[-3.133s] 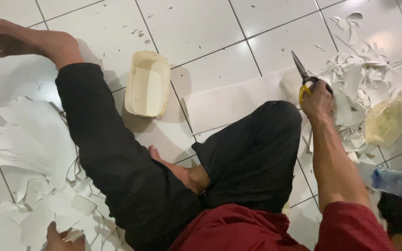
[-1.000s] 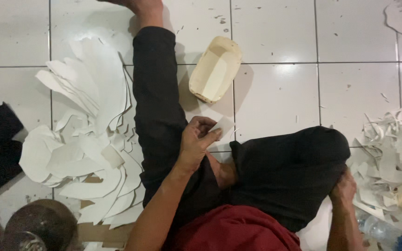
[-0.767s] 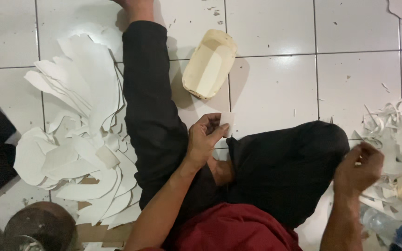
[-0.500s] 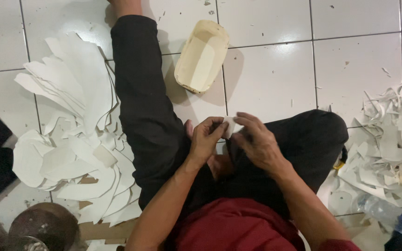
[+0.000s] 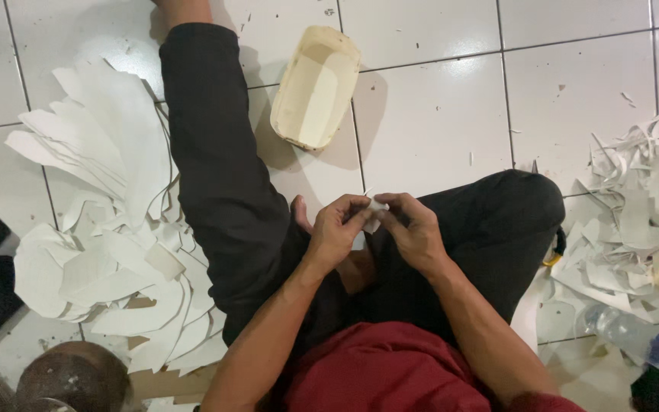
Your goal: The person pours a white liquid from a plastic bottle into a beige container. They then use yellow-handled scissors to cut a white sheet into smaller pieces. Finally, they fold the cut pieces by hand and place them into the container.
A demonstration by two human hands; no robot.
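Observation:
I sit on a white tiled floor in black trousers, one leg stretched out, the other bent. My left hand (image 5: 339,229) and my right hand (image 5: 413,227) meet in front of me over my lap, both pinching a small white paper piece (image 5: 377,206) between their fingertips. A cream paper tray (image 5: 315,86) lies on the tiles just beyond my hands. Yellow-handled scissors (image 5: 552,255) lie on the floor, mostly hidden behind my bent right knee.
A pile of white cut paper shapes (image 5: 104,229) spreads on the left. Paper scraps (image 5: 634,221) lie heaped on the right, with a plastic bottle (image 5: 638,339) near the lower right. A round brown object (image 5: 78,378) sits at lower left.
My right hand left the scraps and scissors on the right and came to my lap. It joined the left hand on the small paper piece. The view shifted slightly left.

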